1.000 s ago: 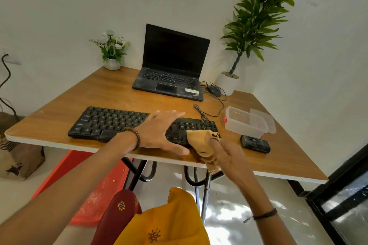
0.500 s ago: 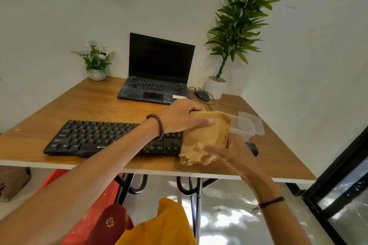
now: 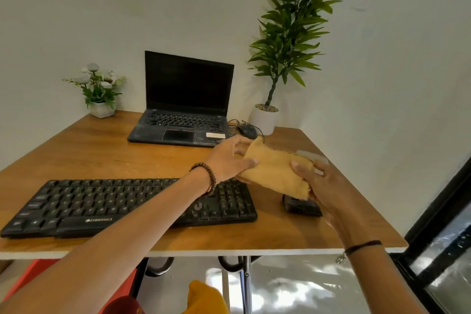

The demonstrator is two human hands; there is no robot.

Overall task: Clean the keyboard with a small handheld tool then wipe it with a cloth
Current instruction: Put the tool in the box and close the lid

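Observation:
A black keyboard [image 3: 107, 204] lies along the front edge of the wooden table [image 3: 96, 153]. Above the table, right of the keyboard's number pad, both hands hold a yellow-brown cloth [image 3: 275, 171] stretched between them. My left hand [image 3: 229, 158] grips the cloth's left end between thumb and fingers. Its right end is gripped by my right hand [image 3: 316, 186]. A small black handheld tool [image 3: 300, 208] lies on the table under the cloth, partly hidden by my right hand.
An open black laptop [image 3: 183, 109] stands at the back, with a mouse [image 3: 247, 131] and cable beside it. A tall potted plant [image 3: 285, 46] is back right, a small flower pot [image 3: 99, 92] back left. A clear plastic box [image 3: 313, 157] peeks out behind the cloth.
My left hand left the keyboard and took hold of the cloth. Both hands lifted the cloth up and spread it out between them, farther from the table's front edge.

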